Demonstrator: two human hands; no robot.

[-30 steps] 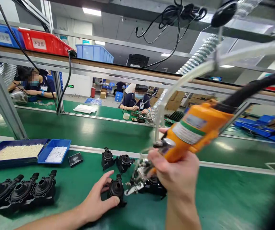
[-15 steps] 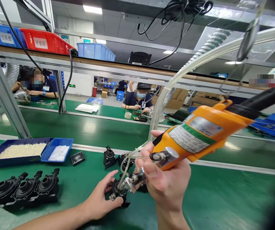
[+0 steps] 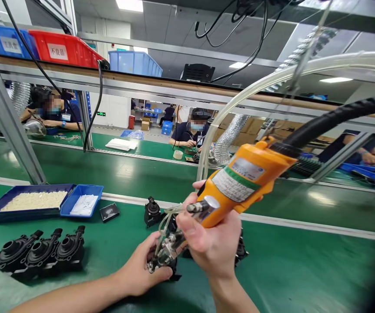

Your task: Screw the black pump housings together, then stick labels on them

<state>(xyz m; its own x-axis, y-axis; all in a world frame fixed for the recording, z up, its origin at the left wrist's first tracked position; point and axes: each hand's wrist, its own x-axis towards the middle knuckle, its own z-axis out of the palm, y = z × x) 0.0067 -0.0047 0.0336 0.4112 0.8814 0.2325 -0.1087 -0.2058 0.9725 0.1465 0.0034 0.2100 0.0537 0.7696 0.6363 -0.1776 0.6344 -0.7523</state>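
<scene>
My right hand [image 3: 212, 241] is wrapped round an orange power screwdriver [image 3: 242, 180] that hangs from a black cable and a clear hose. Its metal tip [image 3: 161, 256] points down at a small black pump housing [image 3: 171, 264] on the green mat. My left hand [image 3: 142, 267] curls round that housing and steadies it under the tip; the housing is largely hidden by both hands. Another black pump housing [image 3: 152, 211] stands just behind, and one more [image 3: 240, 248] peeks out past my right hand.
Three joined black pump casings [image 3: 40, 254] lie at the left. Two blue trays [image 3: 37, 202] with white parts and a small black plate [image 3: 109, 212] sit behind them. Beyond a conveyor belt [image 3: 125, 174], other people work at far benches. Red and blue bins [image 3: 60, 50] stand on the overhead shelf.
My right hand has swung the screwdriver left and down, bringing its tip from beside the housing onto the one my left hand holds. My left hand closed tighter round it.
</scene>
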